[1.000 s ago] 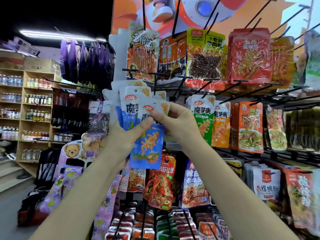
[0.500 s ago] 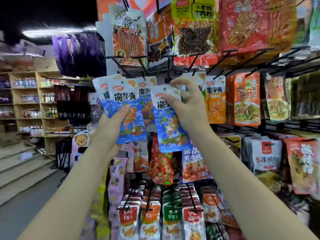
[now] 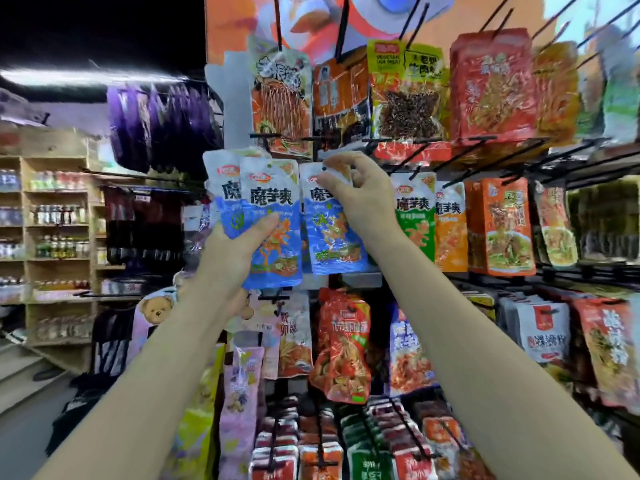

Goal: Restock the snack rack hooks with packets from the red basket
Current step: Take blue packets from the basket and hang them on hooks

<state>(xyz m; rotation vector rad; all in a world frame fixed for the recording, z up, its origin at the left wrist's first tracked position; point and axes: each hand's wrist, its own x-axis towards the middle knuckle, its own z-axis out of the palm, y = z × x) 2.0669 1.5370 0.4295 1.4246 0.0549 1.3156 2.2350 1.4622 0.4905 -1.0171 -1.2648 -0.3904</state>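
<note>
My right hand [image 3: 360, 199] pinches the top of one blue konjac packet [image 3: 332, 237] at a black rack hook [image 3: 323, 168], while my left hand [image 3: 235, 251] grips a fan of blue packets [image 3: 270, 216] just beside it.

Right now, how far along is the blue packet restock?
Done: neighbouring hooks already carry a green packet and an orange packet. In hand: the right hand pinches the top of one blue packet at a hook tip; whether it is threaded is unclear. Left: the left hand holds a fan of blue packets to hang.
</note>
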